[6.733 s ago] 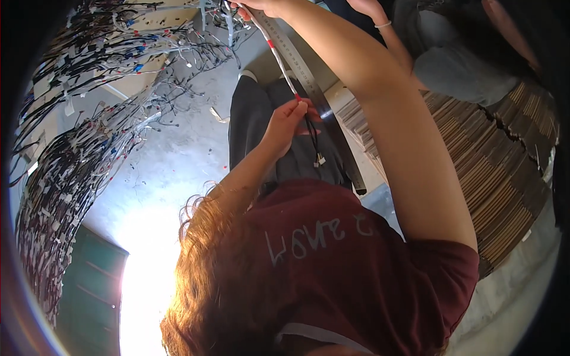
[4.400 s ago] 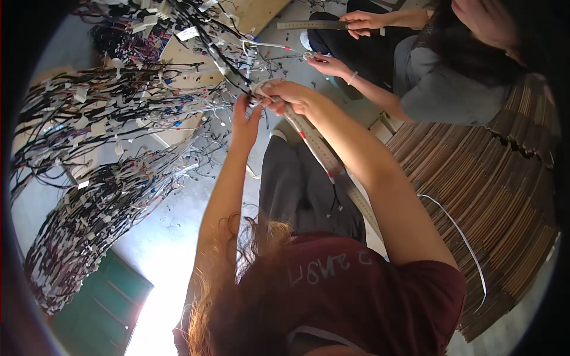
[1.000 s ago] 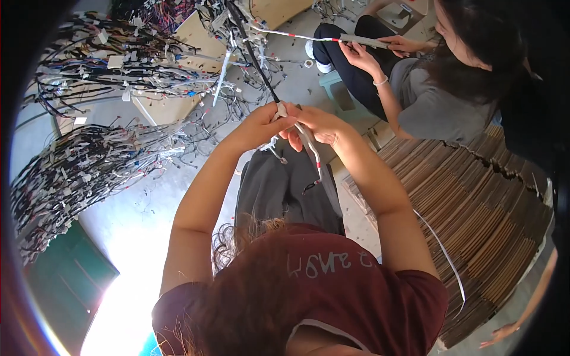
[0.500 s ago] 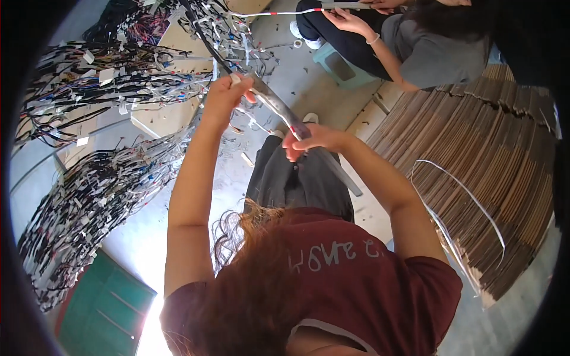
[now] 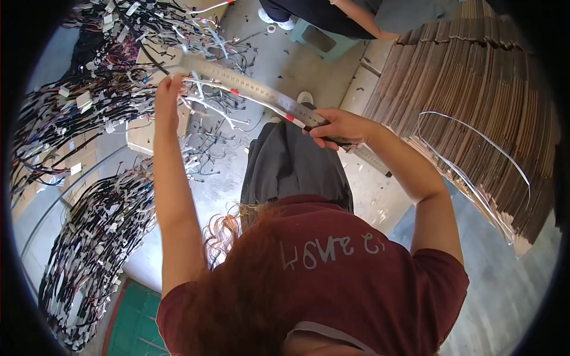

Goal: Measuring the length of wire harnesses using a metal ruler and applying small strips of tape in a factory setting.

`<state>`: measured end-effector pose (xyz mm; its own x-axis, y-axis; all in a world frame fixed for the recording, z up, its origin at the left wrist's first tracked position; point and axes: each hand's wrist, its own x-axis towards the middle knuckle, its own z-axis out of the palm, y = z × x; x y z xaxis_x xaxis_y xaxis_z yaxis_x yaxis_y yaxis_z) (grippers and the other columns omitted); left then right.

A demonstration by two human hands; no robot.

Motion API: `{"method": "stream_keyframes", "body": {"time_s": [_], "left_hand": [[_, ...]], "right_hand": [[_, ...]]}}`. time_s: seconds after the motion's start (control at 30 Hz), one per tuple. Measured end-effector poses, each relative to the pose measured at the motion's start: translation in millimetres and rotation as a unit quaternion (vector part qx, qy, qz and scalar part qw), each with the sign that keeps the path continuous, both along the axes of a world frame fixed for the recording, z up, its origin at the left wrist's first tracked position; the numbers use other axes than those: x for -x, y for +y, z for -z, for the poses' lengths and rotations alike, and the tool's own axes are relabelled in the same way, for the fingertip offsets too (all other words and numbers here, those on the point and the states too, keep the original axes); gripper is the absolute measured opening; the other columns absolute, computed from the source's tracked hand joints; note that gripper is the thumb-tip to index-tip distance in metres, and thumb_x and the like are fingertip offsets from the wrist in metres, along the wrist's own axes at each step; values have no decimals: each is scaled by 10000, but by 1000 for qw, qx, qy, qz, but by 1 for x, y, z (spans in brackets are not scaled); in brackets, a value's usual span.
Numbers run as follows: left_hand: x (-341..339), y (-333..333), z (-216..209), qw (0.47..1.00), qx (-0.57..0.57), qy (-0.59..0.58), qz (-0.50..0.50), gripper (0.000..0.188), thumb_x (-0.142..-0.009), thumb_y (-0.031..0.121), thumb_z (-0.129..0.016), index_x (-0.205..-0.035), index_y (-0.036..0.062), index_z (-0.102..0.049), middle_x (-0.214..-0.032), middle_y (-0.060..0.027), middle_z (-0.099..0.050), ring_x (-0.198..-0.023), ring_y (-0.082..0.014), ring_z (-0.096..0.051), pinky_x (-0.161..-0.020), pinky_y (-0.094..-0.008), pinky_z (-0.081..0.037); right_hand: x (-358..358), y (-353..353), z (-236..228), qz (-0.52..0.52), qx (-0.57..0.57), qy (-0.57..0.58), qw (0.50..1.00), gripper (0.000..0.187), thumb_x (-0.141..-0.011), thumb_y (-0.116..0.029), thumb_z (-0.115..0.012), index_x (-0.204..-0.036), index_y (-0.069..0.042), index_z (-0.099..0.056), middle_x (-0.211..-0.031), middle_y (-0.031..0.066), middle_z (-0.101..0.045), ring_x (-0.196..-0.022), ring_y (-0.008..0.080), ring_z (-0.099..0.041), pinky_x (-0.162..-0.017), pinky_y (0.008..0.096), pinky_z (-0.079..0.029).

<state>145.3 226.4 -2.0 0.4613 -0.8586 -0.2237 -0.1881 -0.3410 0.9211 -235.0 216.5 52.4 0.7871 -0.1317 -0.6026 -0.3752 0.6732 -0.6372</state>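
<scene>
A long steel ruler (image 5: 255, 90) slants across in front of me, its marked face showing. Along its near edge runs a white cable (image 5: 261, 103) with red tape bands; side branches with small connectors dangle near its left part. My left hand (image 5: 168, 95) is closed on the cable at the ruler's left end, where a black cable (image 5: 153, 59) leads up and away. My right hand (image 5: 344, 127) grips the ruler with the cable against it, thumb on top. The ruler's far-right end (image 5: 374, 161) sticks out past that hand.
Thick bundles of wire harnesses (image 5: 89, 249) with white tags hang at the left. A tall stack of flat cardboard (image 5: 451, 107) with a loose white strap (image 5: 481, 139) stands at the right. Another person (image 5: 309, 13) is at the top by a pale green stool (image 5: 326, 43).
My left hand has moved left, further from the right hand. The right hand has shifted slightly right. The ruler has turned so its markings face up, with the cable along it.
</scene>
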Motion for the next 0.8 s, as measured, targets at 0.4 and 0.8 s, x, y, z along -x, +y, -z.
{"method": "stream_keyframes", "body": {"time_s": [0.4,0.8], "left_hand": [[181,80,-16,876,-64,473,67,190,-864,181,-418,-1006,57,-445,-885,-39,-535,-704,-123,-503,-601,-258,-429],[165,79,-7,876,-42,479,33,183,-845,131,-441,-1016,66,-441,-859,-90,-564,-706,-146,-561,-629,-253,-483]], "right_hand": [[-41,20,24,85,15,26,996,217,-872,-215,-380,-897,-29,-489,-715,75,-576,-508,126,-546,-442,229,-434],[54,130,-21,124,85,339,928,416,-851,-385,-405,-611,-55,-485,-417,-17,-379,-330,67,-355,-319,214,-281]]}}
